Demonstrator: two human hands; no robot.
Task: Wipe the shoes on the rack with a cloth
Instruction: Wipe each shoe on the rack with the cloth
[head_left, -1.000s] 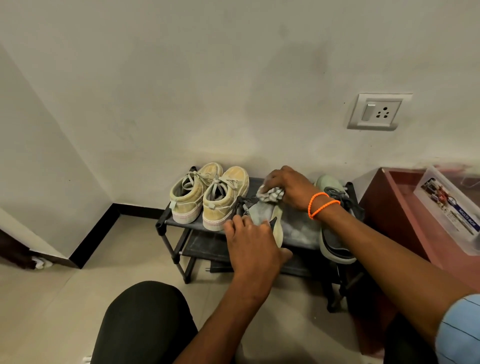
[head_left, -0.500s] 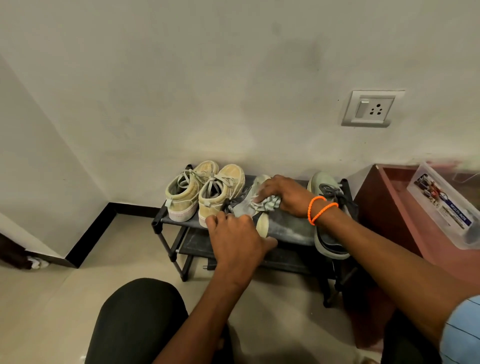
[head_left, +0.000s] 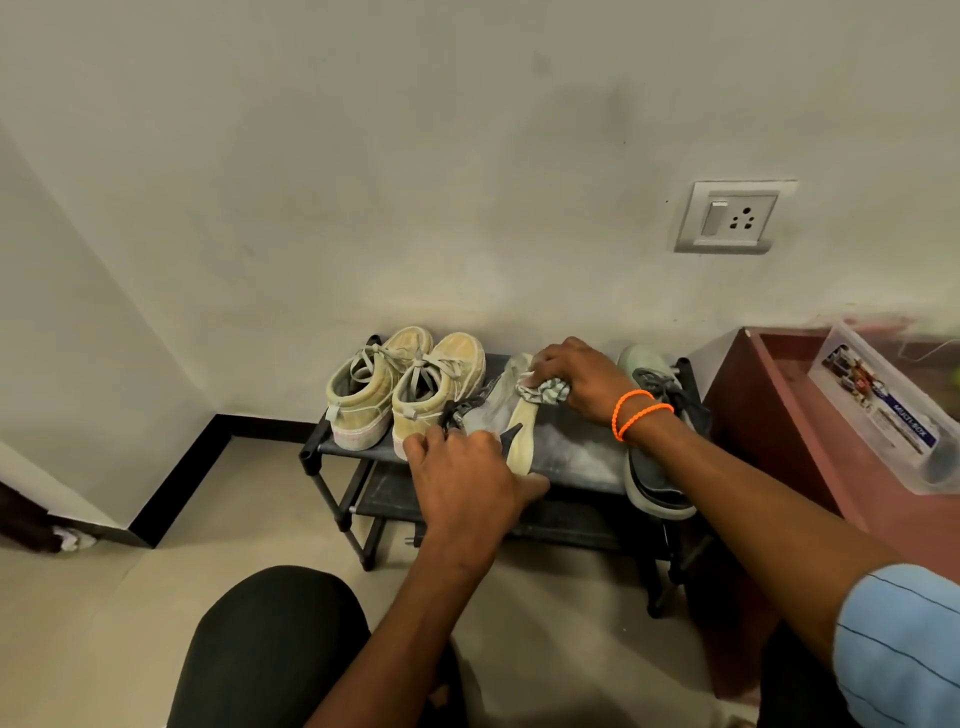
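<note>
On the rack top: low black two-tier shoe rack (head_left: 571, 457) carries a grey-green sneaker tipped on its side (head_left: 493, 410), pale sole showing.
Left hand (head_left: 462, 480): fingers curled, gripping the sneaker's heel end.
Right hand (head_left: 576, 382): pinches a bunched striped cloth (head_left: 543, 391) against the sole.
Doing it well: probably short strokes toe to heel, the heel held firm.
Container: clear plastic box (head_left: 883, 410) on the reddish cabinet (head_left: 769, 415); contents unclear.
</note>
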